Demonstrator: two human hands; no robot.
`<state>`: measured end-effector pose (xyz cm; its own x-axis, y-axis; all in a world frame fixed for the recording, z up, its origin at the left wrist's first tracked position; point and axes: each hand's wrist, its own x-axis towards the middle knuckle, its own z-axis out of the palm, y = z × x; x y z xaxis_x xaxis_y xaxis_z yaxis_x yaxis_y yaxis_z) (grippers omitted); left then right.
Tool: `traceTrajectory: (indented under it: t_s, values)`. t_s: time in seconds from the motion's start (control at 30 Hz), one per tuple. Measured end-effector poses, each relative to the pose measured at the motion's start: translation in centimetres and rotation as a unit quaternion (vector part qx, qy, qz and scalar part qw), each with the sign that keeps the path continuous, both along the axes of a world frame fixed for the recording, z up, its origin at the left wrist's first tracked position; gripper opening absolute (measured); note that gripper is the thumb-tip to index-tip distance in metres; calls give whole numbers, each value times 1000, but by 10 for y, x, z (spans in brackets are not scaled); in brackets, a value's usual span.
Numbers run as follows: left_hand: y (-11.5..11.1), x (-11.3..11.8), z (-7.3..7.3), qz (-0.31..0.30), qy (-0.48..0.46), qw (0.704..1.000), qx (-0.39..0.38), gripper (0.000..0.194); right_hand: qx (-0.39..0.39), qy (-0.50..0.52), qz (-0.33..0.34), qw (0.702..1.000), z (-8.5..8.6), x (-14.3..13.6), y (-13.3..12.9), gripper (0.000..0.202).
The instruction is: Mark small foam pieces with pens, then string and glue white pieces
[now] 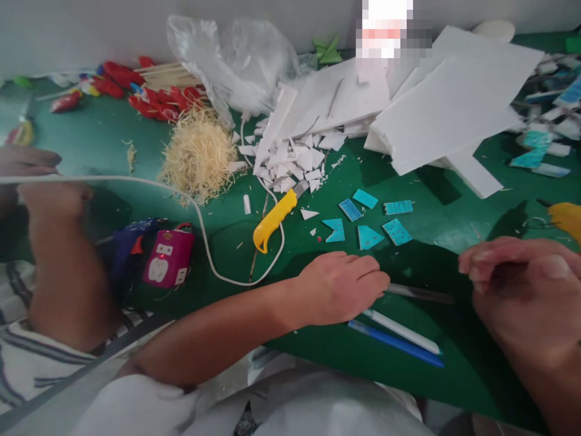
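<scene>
My left hand (pixel 342 287) rests palm down on the green table, its fingers curled together at the end of a thin grey strip (pixel 420 293); whether it grips the strip is hidden. Below its fingertips lie a white pen (pixel 403 331) and a blue pen (pixel 394 343). At the right, my right hand (pixel 521 278) is raised above the table with its fingers loosely curved and apart, nothing visible between them. Several small blue foam pieces (pixel 370 237) lie beyond my left hand. A yellow cutter (pixel 275 220) lies to their left.
White foam sheets (pixel 454 97) and scraps (pixel 295 158) lie at the back. Straw-like shreds (pixel 198 154), a plastic bag (pixel 245 63), a pink power block (pixel 169 257) and a looping white cable (pixel 203 233) are further left. Another person's arms (pixel 63 254) reach in there.
</scene>
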<state>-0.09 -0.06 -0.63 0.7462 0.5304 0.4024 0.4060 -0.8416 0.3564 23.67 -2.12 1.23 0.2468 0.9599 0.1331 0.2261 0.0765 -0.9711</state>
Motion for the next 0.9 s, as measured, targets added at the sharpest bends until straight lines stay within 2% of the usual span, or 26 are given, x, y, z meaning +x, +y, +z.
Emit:
traceTrajectory:
  t_s: [0.07, 0.17, 0.27, 0.33, 0.4, 0.47, 0.57, 0.67, 0.8, 0.9]
  values:
    - [-1, -1, 0, -9, 17, 1000, -7, 26, 31, 24, -27, 999, 5, -5, 6, 33]
    - [-1, -4, 0, -9, 12, 1000, -20, 27, 10, 12, -25, 1000, 7, -9, 8, 34]
    - [4, -10, 3, 55, 5, 998, -8, 21, -27, -37, -6, 999, 1, -8, 5, 22]
    - [10, -14, 4, 101, 35, 994, 6, 21, -62, -96, 19, 993, -4, -6, 5, 10]
    - [17, -16, 5, 128, 62, 990, 0, 28, -76, -168, 47, 982, -8, -6, 6, 15]
    - [22, -16, 4, 135, 74, 988, 0, 36, -45, -255, 73, 963, -12, -5, 8, 20]
    - [25, -11, 0, 127, 98, 987, 5, 40, 37, -379, 104, 919, -17, -5, 11, 28]
    - [24, -6, -1, 125, 98, 986, 46, 39, 78, -430, 134, 890, -22, -7, 12, 37]
    - [18, -3, 0, 120, 90, 984, 98, 35, 94, -443, 136, 881, -27, -8, 13, 43]
    - [18, -2, 0, 122, 106, 985, 66, 39, 83, -444, 133, 882, -29, -6, 12, 47]
